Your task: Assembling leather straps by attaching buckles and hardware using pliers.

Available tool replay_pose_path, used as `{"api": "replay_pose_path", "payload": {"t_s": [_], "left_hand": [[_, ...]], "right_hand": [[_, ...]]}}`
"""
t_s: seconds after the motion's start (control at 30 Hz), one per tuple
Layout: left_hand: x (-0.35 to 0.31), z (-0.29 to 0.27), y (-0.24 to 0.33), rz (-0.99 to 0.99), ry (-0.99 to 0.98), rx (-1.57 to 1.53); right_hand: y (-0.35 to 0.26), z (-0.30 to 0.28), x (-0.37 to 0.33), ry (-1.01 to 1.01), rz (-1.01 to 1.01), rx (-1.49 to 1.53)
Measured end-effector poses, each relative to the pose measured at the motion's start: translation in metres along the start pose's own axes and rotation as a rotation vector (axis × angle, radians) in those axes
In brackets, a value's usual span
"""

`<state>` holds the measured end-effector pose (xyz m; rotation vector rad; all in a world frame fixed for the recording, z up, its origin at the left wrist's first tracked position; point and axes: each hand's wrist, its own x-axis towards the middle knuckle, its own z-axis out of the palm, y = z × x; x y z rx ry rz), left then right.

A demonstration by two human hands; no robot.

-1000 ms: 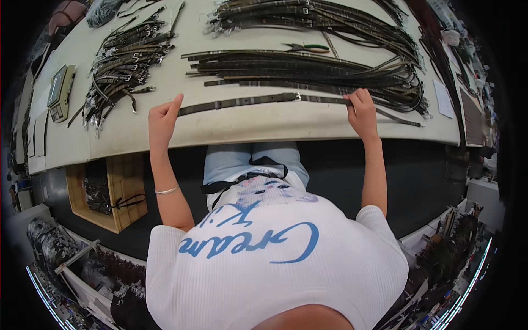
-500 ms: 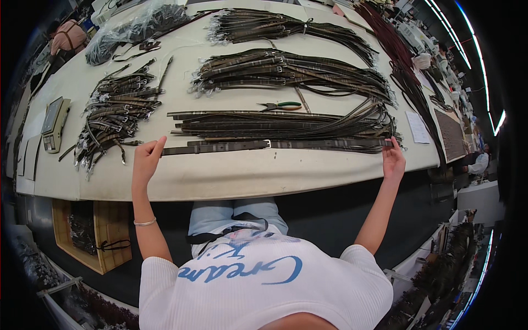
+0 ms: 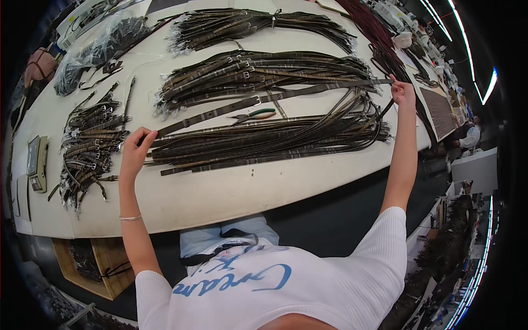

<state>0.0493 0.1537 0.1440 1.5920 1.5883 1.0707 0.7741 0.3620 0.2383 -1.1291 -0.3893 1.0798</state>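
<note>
Stretched between my two hands is a dark patterned belt [image 3: 209, 114] with a silver buckle near its middle. My left hand [image 3: 136, 149] pinches its left end, by the ends of a long pile of belts [image 3: 220, 144]. At the far right my right hand [image 3: 403, 92] grips the other end, held farther from me, so the belt slants up over the table. It passes above the lower pile and along the near edge of a second belt bundle [image 3: 291, 69]. Green-handled pliers [image 3: 258, 114] lie between these piles, just under the belt.
A heap of short buckled straps [image 3: 91, 148] lies left, beside a scale [image 3: 37, 165]. Farther back are a tied belt bundle [image 3: 308, 27] and a plastic-wrapped bundle [image 3: 102, 47]. Dark red straps [image 3: 374, 25] run along the right edge. A wooden box [image 3: 104, 264] stands below the table [image 3: 220, 212].
Both hands have lifted the belt away from the near side of the lower pile. The right hand has moved farther up and away, tilting the belt; my view has turned too.
</note>
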Motion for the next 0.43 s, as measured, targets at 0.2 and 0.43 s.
{"api": "replay_pose_path", "payload": {"t_s": [0.2,0.43], "left_hand": [[0.051,0.024,-0.017,0.038,0.086,0.011],[0.122,0.043,-0.023,0.101,0.164,0.003]], "right_hand": [[-0.01,0.045,0.045,0.036,0.098,-0.08],[-0.059,0.114,0.11,-0.043,-0.15,-0.246]]}}
